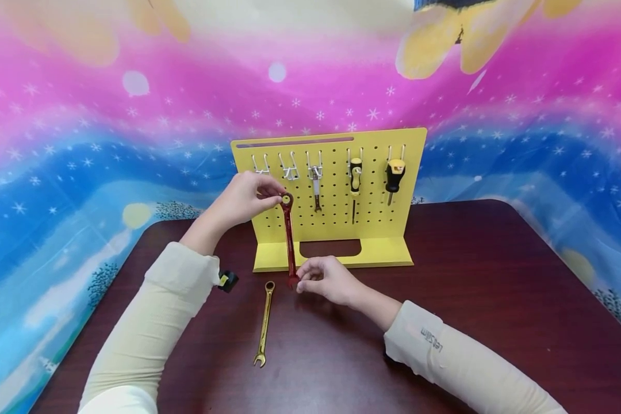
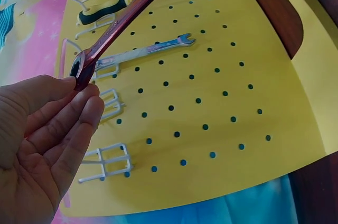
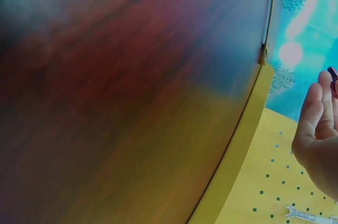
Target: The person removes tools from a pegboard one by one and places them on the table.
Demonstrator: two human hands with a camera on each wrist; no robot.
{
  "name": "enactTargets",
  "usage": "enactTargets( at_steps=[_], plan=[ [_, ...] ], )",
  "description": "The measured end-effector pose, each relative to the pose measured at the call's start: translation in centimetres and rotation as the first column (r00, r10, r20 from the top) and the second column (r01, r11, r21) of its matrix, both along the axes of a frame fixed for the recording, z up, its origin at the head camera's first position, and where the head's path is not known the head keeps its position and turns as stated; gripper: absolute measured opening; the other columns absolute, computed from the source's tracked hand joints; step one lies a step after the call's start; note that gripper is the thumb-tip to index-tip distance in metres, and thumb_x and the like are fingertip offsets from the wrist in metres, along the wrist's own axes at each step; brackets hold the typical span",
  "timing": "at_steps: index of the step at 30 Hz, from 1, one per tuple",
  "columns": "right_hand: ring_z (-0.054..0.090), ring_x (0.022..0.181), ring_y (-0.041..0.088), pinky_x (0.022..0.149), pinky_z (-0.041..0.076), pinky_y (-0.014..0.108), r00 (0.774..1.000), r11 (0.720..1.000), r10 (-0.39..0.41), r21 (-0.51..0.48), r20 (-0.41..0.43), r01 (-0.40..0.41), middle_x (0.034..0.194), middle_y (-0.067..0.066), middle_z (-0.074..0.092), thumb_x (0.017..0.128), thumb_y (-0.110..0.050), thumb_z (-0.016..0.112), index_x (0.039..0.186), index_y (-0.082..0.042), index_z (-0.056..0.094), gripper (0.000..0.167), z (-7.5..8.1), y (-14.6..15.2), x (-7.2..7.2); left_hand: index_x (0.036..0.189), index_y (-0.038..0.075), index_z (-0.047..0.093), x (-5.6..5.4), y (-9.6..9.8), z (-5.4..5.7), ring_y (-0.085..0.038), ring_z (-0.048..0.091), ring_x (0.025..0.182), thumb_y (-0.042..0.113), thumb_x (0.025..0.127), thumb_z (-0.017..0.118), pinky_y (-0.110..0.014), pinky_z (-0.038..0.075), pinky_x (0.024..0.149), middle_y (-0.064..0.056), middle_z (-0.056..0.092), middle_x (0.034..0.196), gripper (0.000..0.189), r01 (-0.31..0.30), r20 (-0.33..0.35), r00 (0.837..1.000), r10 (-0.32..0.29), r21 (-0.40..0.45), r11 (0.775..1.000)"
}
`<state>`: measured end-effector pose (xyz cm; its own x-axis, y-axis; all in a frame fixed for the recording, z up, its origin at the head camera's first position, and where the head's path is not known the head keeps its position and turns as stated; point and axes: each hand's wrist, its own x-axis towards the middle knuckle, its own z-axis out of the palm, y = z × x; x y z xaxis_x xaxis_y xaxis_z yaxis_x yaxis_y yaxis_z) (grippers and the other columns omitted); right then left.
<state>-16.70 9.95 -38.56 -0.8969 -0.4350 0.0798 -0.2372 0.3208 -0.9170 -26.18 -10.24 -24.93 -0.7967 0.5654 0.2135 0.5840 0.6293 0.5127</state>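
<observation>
A red combination wrench [image 1: 289,238] hangs nearly upright in front of the yellow pegboard [image 1: 336,227]. My left hand [image 1: 244,198] pinches its ring end between thumb and fingertips. Down at the open end, the thumb and fingers of my right hand [image 1: 331,282] close on the wrench tip. In the left wrist view, the red shaft [image 2: 134,15] slants across the board, above the wire hooks [image 2: 108,160]. Only the tip shows beside the right fingers in the right wrist view. A gold combination wrench [image 1: 264,325] lies on the table below the hands.
On the pegboard's hooks hang a small silver wrench [image 1: 317,190], a long screwdriver [image 1: 355,178] and a stubby-handled screwdriver [image 1: 395,175]. Two white double hooks [image 1: 290,171] at the left bear nothing. The board's foot rests on the dark wooden table [image 1: 476,299], before a patterned cloth [image 1: 186,115].
</observation>
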Motion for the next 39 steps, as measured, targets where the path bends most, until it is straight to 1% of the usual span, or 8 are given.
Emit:
enactTargets(
  at_steps=[7,11,15,20,23,30,33,39],
  plan=[
    [0.072,0.081,0.016,0.072,0.053,0.021,0.996,0.999,0.03,-0.016,0.084,-0.029,0.085,0.017,0.074,0.089,0.0,0.067,0.099,0.009,0.065,0.013,0.2,0.2,0.6,0.114,0.005,0.072,0.1,0.0,-0.8,-0.023,0.069,0.092,0.012,0.096,0.065,-0.04,0.058,0.086,-0.013,0.074,0.101,0.021,0.005,0.039,0.999,-0.005,-0.002,1.0],
    [0.073,0.082,0.02,0.075,0.056,0.025,0.988,0.999,0.041,-0.038,0.15,-0.036,0.085,0.017,0.074,0.089,0.002,0.065,0.1,0.011,0.064,0.014,0.1,0.2,0.6,0.113,0.004,0.072,0.0,-0.2,-1.5,-0.022,0.069,0.092,0.012,0.096,0.065,-0.04,0.058,0.086,-0.013,0.074,0.1,0.02,-0.001,0.042,0.999,0.001,0.006,1.0],
    [0.074,0.082,0.024,0.077,0.058,0.028,0.981,0.998,0.057,-0.042,0.185,-0.05,0.084,0.018,0.074,0.088,0.003,0.066,0.1,0.012,0.063,0.016,-0.1,0.3,0.9,0.111,0.004,0.073,0.0,-0.4,-2.2,-0.022,0.069,0.091,0.011,0.095,0.065,-0.04,0.058,0.086,-0.013,0.074,0.099,0.019,0.005,0.052,0.999,-0.005,0.013,1.0],
    [0.073,0.079,0.018,0.08,0.06,0.037,0.973,0.995,0.091,-0.061,0.212,-0.079,0.084,0.02,0.074,0.087,0.004,0.066,0.099,0.012,0.064,0.014,0.1,0.2,1.6,0.112,0.004,0.073,0.1,-0.6,-3.0,-0.02,0.069,0.091,0.011,0.096,0.065,-0.04,0.059,0.085,-0.011,0.075,0.099,0.02,0.005,0.066,0.998,-0.006,0.016,1.0],
    [0.07,0.076,0.011,0.079,0.059,0.032,0.964,0.992,0.109,-0.081,0.241,-0.092,0.084,0.02,0.074,0.086,0.005,0.064,0.098,0.011,0.063,0.013,0.3,-0.1,2.0,0.112,0.005,0.073,0.4,-0.6,-3.3,-0.02,0.069,0.091,0.012,0.096,0.065,-0.039,0.059,0.085,-0.008,0.075,0.099,0.02,-0.005,0.071,0.997,0.003,0.019,1.0],
    [0.069,0.075,0.009,0.075,0.057,0.021,0.957,0.988,0.137,-0.103,0.255,-0.114,0.083,0.022,0.073,0.085,0.007,0.062,0.097,0.012,0.063,0.013,0.3,-0.3,3.0,0.109,0.007,0.074,0.9,-0.7,-4.2,-0.019,0.068,0.089,0.013,0.095,0.065,-0.039,0.059,0.083,-0.007,0.075,0.096,0.018,-0.007,0.094,0.996,0.005,0.027,1.0],
    [0.068,0.074,0.009,0.073,0.056,0.02,0.957,0.989,0.137,-0.096,0.257,-0.116,0.082,0.021,0.073,0.084,0.007,0.061,0.097,0.011,0.063,0.013,0.1,-0.2,3.3,0.109,0.006,0.075,1.0,-0.8,-4.8,-0.019,0.068,0.088,0.012,0.095,0.066,-0.038,0.059,0.081,-0.007,0.075,0.096,0.018,-0.007,0.11,0.994,0.004,0.028,1.0],
    [0.068,0.073,0.013,0.07,0.056,0.025,0.958,0.989,0.14,-0.08,0.25,-0.124,0.078,0.018,0.073,0.083,0.008,0.061,0.094,0.01,0.063,0.011,-0.5,0.0,3.9,0.107,0.006,0.075,1.0,-0.8,-6.1,-0.018,0.068,0.087,0.012,0.094,0.066,-0.036,0.058,0.077,-0.008,0.075,0.094,0.017,0.009,0.132,0.991,-0.014,0.04,0.999]
  ],
)
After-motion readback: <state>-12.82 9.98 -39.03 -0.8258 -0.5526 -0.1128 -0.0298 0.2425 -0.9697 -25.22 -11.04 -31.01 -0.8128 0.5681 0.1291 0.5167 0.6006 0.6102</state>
